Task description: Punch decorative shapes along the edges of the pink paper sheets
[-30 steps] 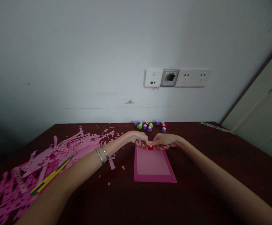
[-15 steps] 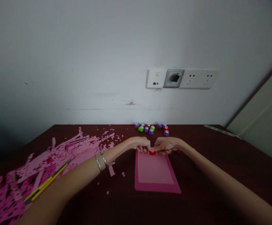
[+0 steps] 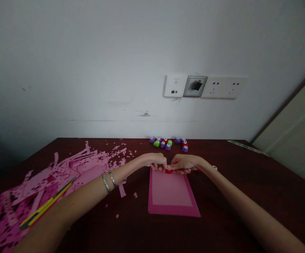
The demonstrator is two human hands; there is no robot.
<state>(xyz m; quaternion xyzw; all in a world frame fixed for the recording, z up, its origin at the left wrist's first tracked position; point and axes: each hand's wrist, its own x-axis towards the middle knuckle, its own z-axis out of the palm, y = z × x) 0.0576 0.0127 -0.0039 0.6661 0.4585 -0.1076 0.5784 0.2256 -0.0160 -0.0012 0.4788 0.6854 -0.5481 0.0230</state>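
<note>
My left hand point(image 3: 158, 162) and my right hand point(image 3: 185, 163) meet over a small red craft punch point(image 3: 168, 171) at the far edge of the paper. Both are closed, their fingers pressed around the punch from either side; most of it is hidden by them. Under the hands lies a light pink sheet point(image 3: 170, 191) on a larger dark pink sheet point(image 3: 174, 210). Several more craft punches point(image 3: 163, 144), purple, green and red with white tops, stand beyond my hands near the wall.
To the left, a heap of pink paper strips point(image 3: 70, 168) with punched holes spreads over the dark table point(image 3: 110, 235), with tiny cut-outs around it. A yellow-and-black cutter-like tool point(image 3: 48, 203) lies on the strips. A flat strip point(image 3: 247, 147) lies back right. Wall sockets point(image 3: 220, 87) are above.
Both hands stay closed on the red punch at the paper's far edge. The view has shifted slightly, and a white-topped piece now shows beside my right forearm.
</note>
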